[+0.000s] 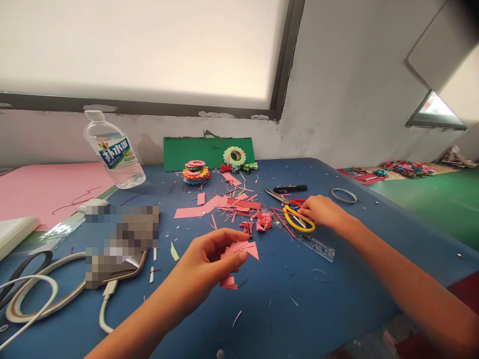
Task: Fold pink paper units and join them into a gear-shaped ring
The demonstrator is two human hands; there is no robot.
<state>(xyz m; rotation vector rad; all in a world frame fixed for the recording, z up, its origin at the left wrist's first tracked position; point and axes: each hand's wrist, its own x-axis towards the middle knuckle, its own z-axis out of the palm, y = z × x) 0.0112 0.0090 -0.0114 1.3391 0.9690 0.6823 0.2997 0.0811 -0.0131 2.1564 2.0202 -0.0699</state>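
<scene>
The left hand [207,257] pinches a bit of folded pink paper [240,248] between the thumb and the fingers, up over the blue worktop [284,319]. A small pink piece [229,283] pokes out just below that hand — I can't tell if it is held too. The right hand [322,211] is bent down at the handles of the scissors [287,216], which are red and yellow. Its fingers touch them, but I can't tell if it has a tight grip. The blades point away, near a black pen [290,189]. A clear ruler [322,248] lies just beside the scissors, on the near side. Between the two hands and a bit farther back, there is a messy pile of pink strips [189,213]. Behind the pile sit a round stack of bright zigzag paper [196,173] and a pale green paper ring [226,156] — both in front of a green board [179,154] by the wall. Over on the left are a water bottle [119,153] and a big pink sheet [48,187].
</scene>
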